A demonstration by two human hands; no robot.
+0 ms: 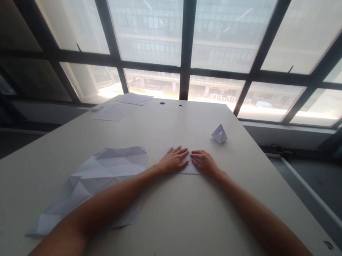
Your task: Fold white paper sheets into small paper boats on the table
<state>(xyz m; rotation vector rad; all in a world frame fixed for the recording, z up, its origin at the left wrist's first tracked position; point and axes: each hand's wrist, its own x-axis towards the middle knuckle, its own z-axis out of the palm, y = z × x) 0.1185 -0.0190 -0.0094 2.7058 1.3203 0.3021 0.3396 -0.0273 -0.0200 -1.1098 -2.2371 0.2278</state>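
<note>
- Left hand point(175, 160) lies palm down over the left part of the slip point(191, 170), fingers stretched out and lightly parted; it grips nothing, and seems placed to press the paper against the table point(170, 221).
- Right hand point(204, 163) comes in from the other side, fingers loosely bent and tips on the slip, nothing visibly pinched; meeting from both sides probably keeps it from sliding.
- The slip sits on the table between the hands, mostly covered, so its folds cannot be told.
- A creased sheet point(111, 164) spreads under and beside the left forearm, perhaps put aside to leave the middle for working.
- The paper model point(220, 134) stands beyond the right hand, apparently out of the way.
- Loose sheets point(111, 111) lie at the far left.
</note>
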